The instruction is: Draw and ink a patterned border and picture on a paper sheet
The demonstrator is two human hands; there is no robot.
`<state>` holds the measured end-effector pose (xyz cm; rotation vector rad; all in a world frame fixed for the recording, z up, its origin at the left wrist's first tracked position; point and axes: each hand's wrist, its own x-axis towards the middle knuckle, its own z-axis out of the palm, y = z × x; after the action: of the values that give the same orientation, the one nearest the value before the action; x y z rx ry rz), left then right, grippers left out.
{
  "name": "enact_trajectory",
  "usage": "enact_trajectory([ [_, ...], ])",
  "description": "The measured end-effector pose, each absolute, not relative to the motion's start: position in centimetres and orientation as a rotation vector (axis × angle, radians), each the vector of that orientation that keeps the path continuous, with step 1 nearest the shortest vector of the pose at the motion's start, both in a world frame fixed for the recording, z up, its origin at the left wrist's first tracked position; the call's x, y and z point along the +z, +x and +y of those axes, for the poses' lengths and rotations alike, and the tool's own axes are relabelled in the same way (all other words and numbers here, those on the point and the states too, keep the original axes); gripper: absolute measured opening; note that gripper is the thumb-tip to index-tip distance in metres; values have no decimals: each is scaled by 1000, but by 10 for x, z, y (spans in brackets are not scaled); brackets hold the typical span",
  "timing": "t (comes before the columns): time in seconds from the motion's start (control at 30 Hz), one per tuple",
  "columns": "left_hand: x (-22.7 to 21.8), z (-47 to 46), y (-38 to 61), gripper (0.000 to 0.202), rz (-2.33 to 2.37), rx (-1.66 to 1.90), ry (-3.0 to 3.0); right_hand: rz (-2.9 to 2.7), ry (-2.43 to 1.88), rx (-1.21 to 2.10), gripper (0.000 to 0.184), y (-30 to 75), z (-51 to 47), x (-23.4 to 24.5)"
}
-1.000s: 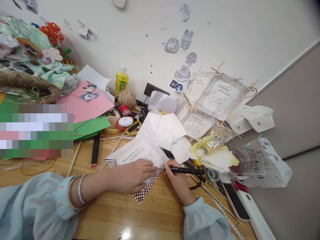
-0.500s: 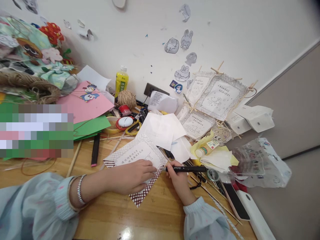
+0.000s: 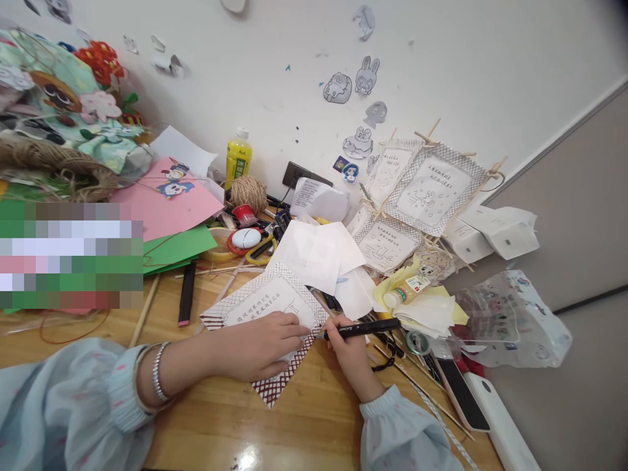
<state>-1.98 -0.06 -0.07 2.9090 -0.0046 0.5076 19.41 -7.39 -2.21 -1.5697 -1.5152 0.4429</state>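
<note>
My left hand [image 3: 275, 343] lies flat on a white paper sheet [image 3: 255, 301], fingers stretched out across it. The sheet carries handwritten characters, a line drawing partly under my hand, and a crosshatched border, dark red along the near and left edges and thin grey elsewhere. At the sheet's right edge my right hand [image 3: 346, 347] grips a black marker pen [image 3: 370, 328] between thumb and fingers. The marker's tip end points left at the border; whether it touches the paper cannot be made out.
White papers [image 3: 314, 255] lie behind the sheet. Around it are scissors [image 3: 261, 250], a twine ball [image 3: 248, 193], a yellow bottle [image 3: 239, 157], a black marker [image 3: 186, 294], and green card [image 3: 181, 248]. Right stand framed drawings [image 3: 432, 190]; a phone [image 3: 464, 396] and thin sticks [image 3: 426, 386] lie nearer.
The marker in my right hand has tilted, its back end rising and swinging slightly left. My left hand stays in place on the sheet.
</note>
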Motion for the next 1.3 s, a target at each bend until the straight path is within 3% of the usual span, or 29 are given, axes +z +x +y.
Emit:
enact_trajectory([
  [0.57, 3, -2, -20, 18, 20, 476, 2943, -1516, -1614, 434, 23, 195, -74, -21],
  [1.3, -6, -1, -9, 32, 36, 604, 2905, -1498, -1601, 400, 22, 196, -73, -20],
])
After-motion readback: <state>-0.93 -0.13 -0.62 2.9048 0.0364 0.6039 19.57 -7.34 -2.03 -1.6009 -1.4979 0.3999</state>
